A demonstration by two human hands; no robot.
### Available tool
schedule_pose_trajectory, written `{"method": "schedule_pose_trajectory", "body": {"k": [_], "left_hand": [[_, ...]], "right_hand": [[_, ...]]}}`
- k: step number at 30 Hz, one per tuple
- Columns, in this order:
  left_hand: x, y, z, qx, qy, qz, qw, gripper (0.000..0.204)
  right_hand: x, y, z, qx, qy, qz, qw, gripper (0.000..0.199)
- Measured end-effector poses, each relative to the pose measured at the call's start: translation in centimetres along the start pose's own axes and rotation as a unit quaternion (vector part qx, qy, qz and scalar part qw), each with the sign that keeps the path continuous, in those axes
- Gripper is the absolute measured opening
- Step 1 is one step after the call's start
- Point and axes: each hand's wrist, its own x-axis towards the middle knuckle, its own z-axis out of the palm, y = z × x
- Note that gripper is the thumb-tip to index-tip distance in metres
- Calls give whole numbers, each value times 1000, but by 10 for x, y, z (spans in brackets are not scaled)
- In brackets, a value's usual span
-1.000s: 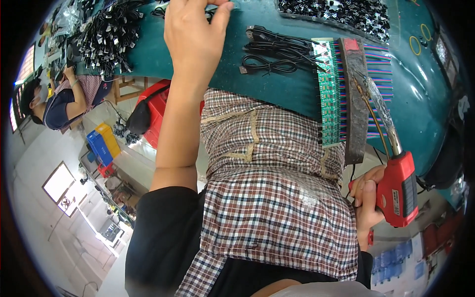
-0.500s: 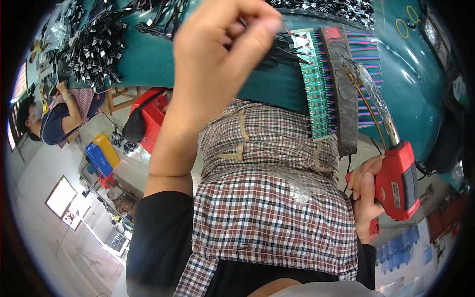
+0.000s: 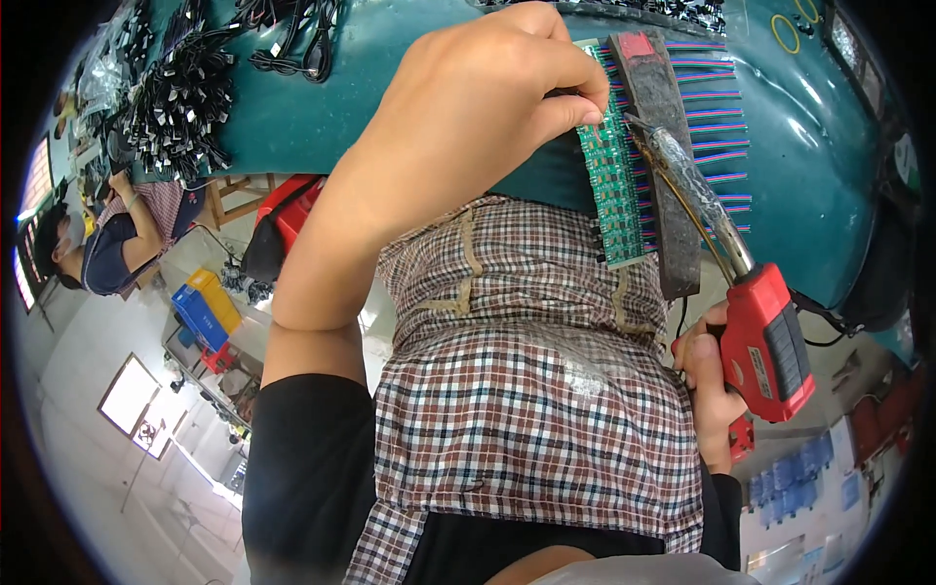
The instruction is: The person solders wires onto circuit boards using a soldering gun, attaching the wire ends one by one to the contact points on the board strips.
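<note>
My left hand (image 3: 468, 136) is raised over the teal worktable (image 3: 809, 185), its fingertips pinched on a thin black cable end at the top of a long green circuit board strip (image 3: 614, 185). My right hand (image 3: 707, 375) grips a red soldering gun (image 3: 770, 341) at the table's near edge. The gun's metal barrel reaches up to the board, with its tip beside my left fingertips. A dark clamp bar (image 3: 671, 175) lies along the board's right side, and rows of coloured wires (image 3: 726, 127) fan out past it.
Heaps of black cables (image 3: 175, 88) cover the table's left part, with more black cables (image 3: 292, 39) at the top. A seated person (image 3: 107, 234) works at the far left. Blue and yellow crates (image 3: 205, 307) stand on the floor below. My plaid apron (image 3: 526, 409) fills the middle.
My left hand came back from the black cables at the far side of the table to the top of the green board. The soldering gun's tip rose to the board beside it.
</note>
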Motion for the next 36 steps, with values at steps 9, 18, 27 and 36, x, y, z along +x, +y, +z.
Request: {"method": "schedule_pose_trajectory", "body": {"k": [9, 18, 27, 36], "left_hand": [[10, -10, -4, 24, -35, 28, 999, 9], [11, -15, -5, 35, -55, 27, 998, 9], [12, -17, -7, 37, -57, 27, 997, 8], [13, -16, -6, 42, -59, 23, 997, 8]], "right_hand": [[4, 19, -13, -172, -30, -77, 982, 15], [9, 18, -6, -146, -46, -64, 986, 8], [9, 15, -3, -162, -35, -60, 984, 10], [11, 4, -2, -100, -28, -34, 994, 11]]}}
